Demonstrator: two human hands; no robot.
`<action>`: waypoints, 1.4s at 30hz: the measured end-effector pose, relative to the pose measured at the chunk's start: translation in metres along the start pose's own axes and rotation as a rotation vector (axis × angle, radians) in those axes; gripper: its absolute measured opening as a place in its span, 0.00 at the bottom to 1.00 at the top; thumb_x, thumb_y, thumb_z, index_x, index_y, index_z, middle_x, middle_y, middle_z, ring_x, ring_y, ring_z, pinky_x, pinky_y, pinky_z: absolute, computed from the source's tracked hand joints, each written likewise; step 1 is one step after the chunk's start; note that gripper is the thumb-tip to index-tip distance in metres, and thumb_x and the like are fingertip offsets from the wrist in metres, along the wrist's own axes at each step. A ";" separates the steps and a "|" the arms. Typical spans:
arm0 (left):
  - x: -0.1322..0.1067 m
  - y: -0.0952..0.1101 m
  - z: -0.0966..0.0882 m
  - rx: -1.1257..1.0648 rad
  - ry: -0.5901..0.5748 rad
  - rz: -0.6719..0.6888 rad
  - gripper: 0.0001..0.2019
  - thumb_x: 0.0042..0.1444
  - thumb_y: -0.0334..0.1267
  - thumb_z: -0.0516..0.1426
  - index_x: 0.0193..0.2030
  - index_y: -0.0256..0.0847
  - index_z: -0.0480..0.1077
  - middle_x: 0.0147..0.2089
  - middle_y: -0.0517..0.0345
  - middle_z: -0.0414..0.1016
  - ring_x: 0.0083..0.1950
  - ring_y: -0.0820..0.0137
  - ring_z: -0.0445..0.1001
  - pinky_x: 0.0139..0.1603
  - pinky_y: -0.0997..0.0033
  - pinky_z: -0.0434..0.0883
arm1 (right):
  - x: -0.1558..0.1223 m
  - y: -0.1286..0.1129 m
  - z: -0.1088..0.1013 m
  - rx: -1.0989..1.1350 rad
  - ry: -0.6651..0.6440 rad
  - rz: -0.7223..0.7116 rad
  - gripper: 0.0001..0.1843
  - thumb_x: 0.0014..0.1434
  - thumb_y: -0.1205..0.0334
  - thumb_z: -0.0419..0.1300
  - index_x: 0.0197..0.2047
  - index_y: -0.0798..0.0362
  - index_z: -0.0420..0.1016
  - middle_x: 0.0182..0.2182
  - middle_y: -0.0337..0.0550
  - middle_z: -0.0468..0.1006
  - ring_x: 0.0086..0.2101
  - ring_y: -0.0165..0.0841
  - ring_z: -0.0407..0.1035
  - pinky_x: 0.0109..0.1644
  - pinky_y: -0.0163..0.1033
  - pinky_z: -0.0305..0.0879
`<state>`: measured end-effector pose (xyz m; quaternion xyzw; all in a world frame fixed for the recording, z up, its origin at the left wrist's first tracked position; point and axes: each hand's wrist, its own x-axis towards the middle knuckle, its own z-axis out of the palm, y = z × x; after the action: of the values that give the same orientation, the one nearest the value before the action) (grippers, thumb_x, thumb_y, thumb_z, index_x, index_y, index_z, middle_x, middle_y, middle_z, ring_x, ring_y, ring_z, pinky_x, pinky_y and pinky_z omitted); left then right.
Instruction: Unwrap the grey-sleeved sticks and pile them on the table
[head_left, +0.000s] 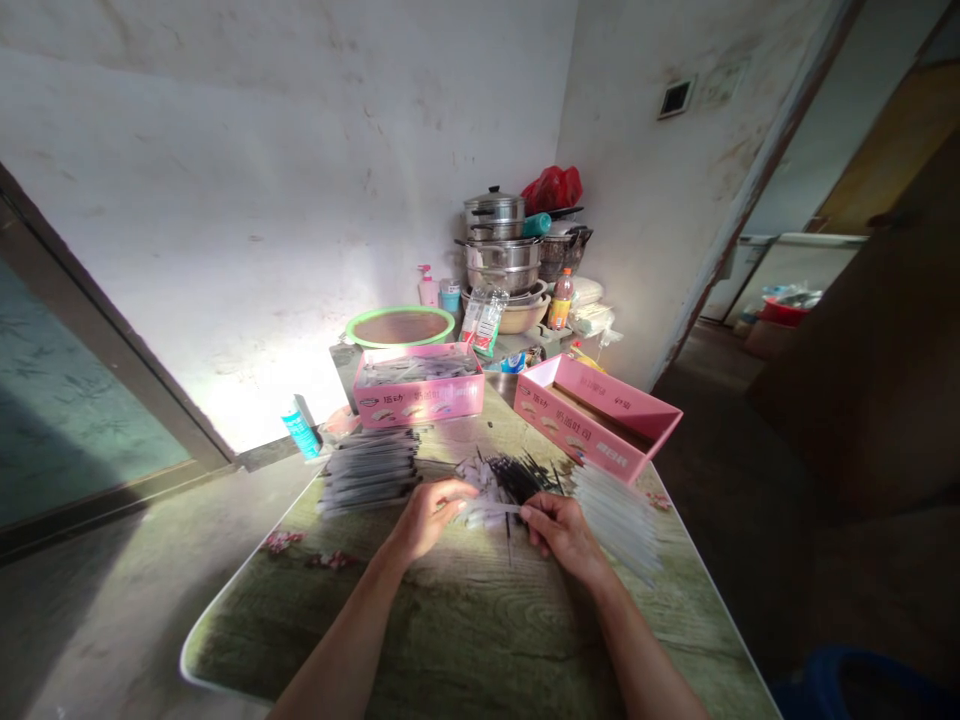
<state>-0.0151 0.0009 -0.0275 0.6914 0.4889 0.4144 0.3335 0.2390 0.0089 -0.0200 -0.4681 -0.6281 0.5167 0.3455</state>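
My left hand (pixel 429 515) and my right hand (pixel 556 530) meet over a small table (pixel 465 620), fingers pinched on the two ends of a thin clear sleeve (pixel 491 511). Just beyond them lies a loose heap of thin black sticks (pixel 521 475) mixed with clear sleeves. A stack of filled packets (pixel 369 470) sits left of my left hand. A fan of empty clear sleeves (pixel 619 510) lies right of my right hand.
Two pink boxes stand at the table's far edge: one (pixel 418 385) holding packets, one (pixel 596 410) at the right. Behind are a green basin (pixel 400 326), stacked steel pots (pixel 501 245), bottles and a red bag against the wall. A dark doorway opens at right.
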 end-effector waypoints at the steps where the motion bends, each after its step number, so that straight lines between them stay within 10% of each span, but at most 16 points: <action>1: 0.000 -0.003 0.000 -0.017 0.000 -0.009 0.13 0.56 0.33 0.56 0.45 0.35 0.80 0.42 0.49 0.83 0.40 0.65 0.79 0.42 0.69 0.76 | 0.001 0.001 -0.001 0.031 -0.002 0.011 0.18 0.56 0.44 0.61 0.29 0.51 0.73 0.17 0.34 0.70 0.17 0.27 0.59 0.21 0.33 0.54; 6: 0.002 -0.011 -0.005 -0.032 0.057 -0.029 0.14 0.59 0.36 0.55 0.46 0.36 0.79 0.40 0.50 0.83 0.35 0.67 0.79 0.37 0.71 0.76 | 0.003 0.000 -0.017 0.061 0.147 -0.036 0.18 0.53 0.45 0.63 0.29 0.53 0.75 0.17 0.35 0.70 0.17 0.27 0.59 0.21 0.34 0.55; 12: 0.003 -0.005 0.001 0.138 0.020 0.142 0.15 0.59 0.30 0.54 0.46 0.41 0.80 0.45 0.51 0.82 0.46 0.64 0.79 0.49 0.68 0.75 | -0.011 -0.002 -0.084 -0.498 0.773 -0.056 0.20 0.54 0.47 0.58 0.38 0.55 0.82 0.24 0.47 0.79 0.27 0.40 0.72 0.31 0.40 0.61; 20: 0.005 -0.005 0.011 0.181 -0.014 0.193 0.20 0.56 0.23 0.52 0.46 0.44 0.80 0.49 0.52 0.81 0.51 0.64 0.77 0.56 0.64 0.72 | -0.036 0.001 -0.137 -0.811 0.705 0.214 0.18 0.53 0.49 0.60 0.40 0.48 0.85 0.31 0.50 0.84 0.30 0.42 0.76 0.26 0.38 0.59; 26: 0.002 0.002 0.004 0.194 0.080 0.196 0.14 0.58 0.28 0.56 0.46 0.43 0.80 0.50 0.52 0.80 0.52 0.65 0.76 0.56 0.65 0.71 | -0.020 0.006 -0.120 -0.820 0.726 0.203 0.26 0.53 0.42 0.57 0.44 0.50 0.84 0.28 0.53 0.83 0.29 0.48 0.75 0.27 0.43 0.60; 35: -0.013 -0.019 -0.062 0.556 0.746 -0.166 0.11 0.57 0.27 0.54 0.39 0.40 0.78 0.42 0.51 0.79 0.47 0.61 0.75 0.51 0.61 0.71 | 0.006 0.024 -0.028 -0.718 0.521 -0.266 0.27 0.59 0.42 0.50 0.39 0.52 0.81 0.29 0.53 0.84 0.28 0.45 0.78 0.31 0.41 0.66; 42: -0.037 -0.045 -0.107 0.584 0.754 -0.508 0.11 0.52 0.26 0.58 0.36 0.41 0.80 0.42 0.54 0.82 0.43 0.63 0.78 0.46 0.66 0.71 | 0.008 0.030 -0.028 -0.723 0.533 -0.316 0.27 0.61 0.41 0.50 0.39 0.52 0.82 0.26 0.49 0.84 0.25 0.43 0.77 0.29 0.39 0.66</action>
<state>-0.1362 -0.0147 -0.0295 0.4185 0.8213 0.3872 0.0184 0.2693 0.0262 -0.0437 -0.5734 -0.7206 0.0681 0.3838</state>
